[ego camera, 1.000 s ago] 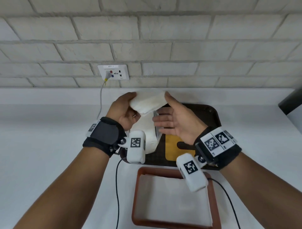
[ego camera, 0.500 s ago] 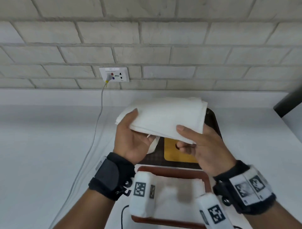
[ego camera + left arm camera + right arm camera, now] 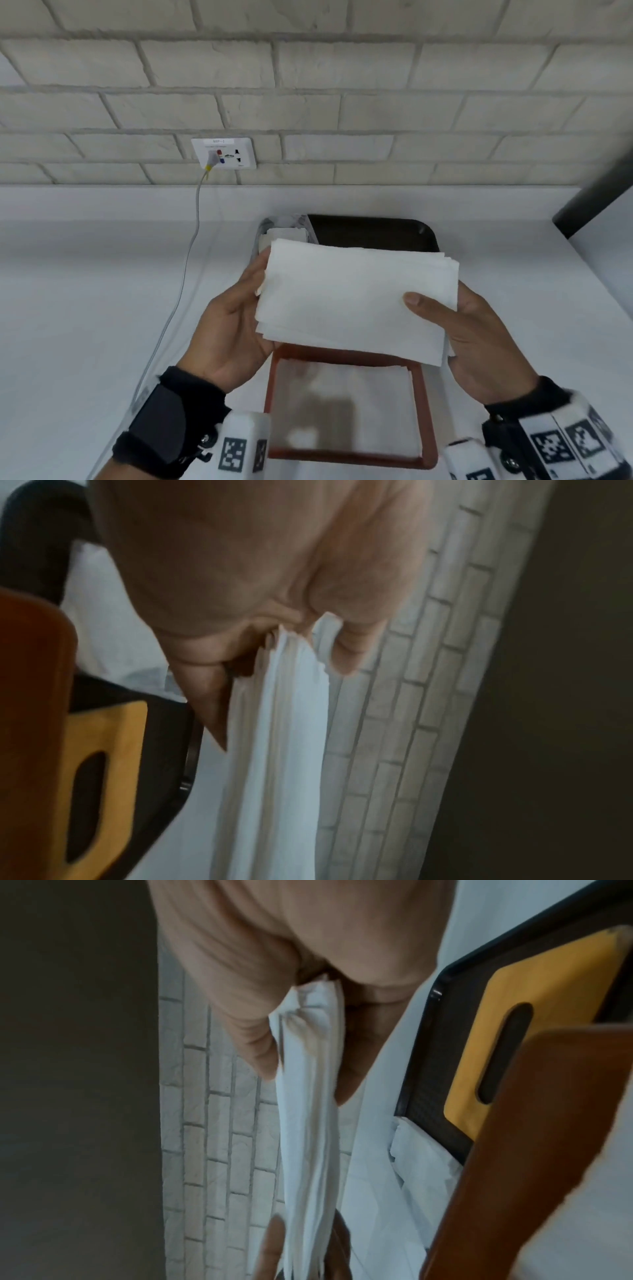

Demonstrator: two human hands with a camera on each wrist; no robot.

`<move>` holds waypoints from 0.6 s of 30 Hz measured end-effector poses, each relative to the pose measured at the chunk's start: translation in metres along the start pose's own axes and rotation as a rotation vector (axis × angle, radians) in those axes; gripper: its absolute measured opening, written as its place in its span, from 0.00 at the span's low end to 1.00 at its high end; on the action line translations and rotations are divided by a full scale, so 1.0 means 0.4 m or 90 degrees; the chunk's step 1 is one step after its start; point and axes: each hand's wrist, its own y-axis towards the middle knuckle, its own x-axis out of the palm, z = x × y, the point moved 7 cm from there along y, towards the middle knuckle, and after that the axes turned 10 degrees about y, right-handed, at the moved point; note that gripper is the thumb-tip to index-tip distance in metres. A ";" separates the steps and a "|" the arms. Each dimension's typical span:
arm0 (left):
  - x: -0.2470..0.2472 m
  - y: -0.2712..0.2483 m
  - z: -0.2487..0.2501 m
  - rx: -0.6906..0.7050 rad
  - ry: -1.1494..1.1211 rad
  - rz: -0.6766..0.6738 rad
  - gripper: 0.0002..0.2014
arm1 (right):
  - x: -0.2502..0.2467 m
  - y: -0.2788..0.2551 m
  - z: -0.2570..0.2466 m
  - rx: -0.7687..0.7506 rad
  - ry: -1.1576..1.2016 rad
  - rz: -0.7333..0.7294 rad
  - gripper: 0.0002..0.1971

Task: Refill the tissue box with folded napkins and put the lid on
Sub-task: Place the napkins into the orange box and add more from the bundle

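Spreading flat between both hands, the napkins (image 3: 356,301), bunched a second ago, now hover above the tissue box (image 3: 424,411); left hand (image 3: 233,329) and right hand (image 3: 479,335) pinch opposite ends, ready for lowering in.

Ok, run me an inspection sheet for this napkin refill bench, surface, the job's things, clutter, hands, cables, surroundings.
Surface: white counter, no spills seen.
Job's things: napkin stack held in the air over the brown tissue box, which is open with white napkins inside. Yellow lid with a slot lies on the dark tray.
Clutter: opened napkin wrapper at the tray's left end.
Hands: left hand and right hand each pinch one end of the stack, thumb on top.
Cables: grey cable runs from the wall socket down across the counter.
Surroundings: pale brick wall; dark object at the right edge, cannot tell what.
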 end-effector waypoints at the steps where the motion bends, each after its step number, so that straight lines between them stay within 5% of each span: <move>1: -0.001 -0.006 -0.005 -0.001 0.041 0.002 0.20 | 0.003 -0.004 0.010 0.008 0.019 0.002 0.23; 6: -0.004 -0.030 -0.033 0.026 0.131 0.056 0.24 | 0.007 -0.017 0.061 0.047 0.089 0.042 0.23; 10: -0.020 -0.028 -0.037 0.029 0.185 0.043 0.25 | -0.011 -0.016 0.054 0.026 0.106 0.071 0.32; 18: -0.009 -0.008 -0.016 0.016 0.239 0.055 0.27 | -0.025 -0.013 0.017 0.016 -0.038 0.062 0.27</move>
